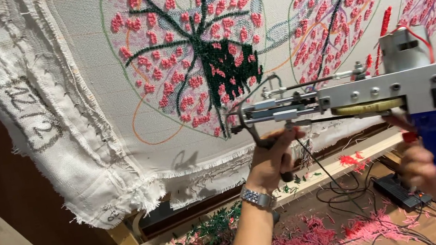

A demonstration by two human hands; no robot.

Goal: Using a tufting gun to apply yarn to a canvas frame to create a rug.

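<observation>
Left hand (272, 157) grips front handle of blue-and-grey metal tufting gun (398, 92) | right hand (423, 166) holds its blue grip | needle touches white stretched cloth with pink flowers (92, 89) | loose black wires (349, 189) below could snag, pulling needle crooked, tearing cloth.

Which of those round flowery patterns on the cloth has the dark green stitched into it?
The leftmost round pattern, just above the tufting gun's tip. Its trunk and branches are dark green among pink tufts; the two rounds to its right have purple branches instead.

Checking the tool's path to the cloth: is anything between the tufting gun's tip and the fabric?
Nothing visible. The tufting gun has its tip right at the cloth, below the dark green patch. The left hand grips the front handle underneath; the right hand holds the blue grip.
</observation>
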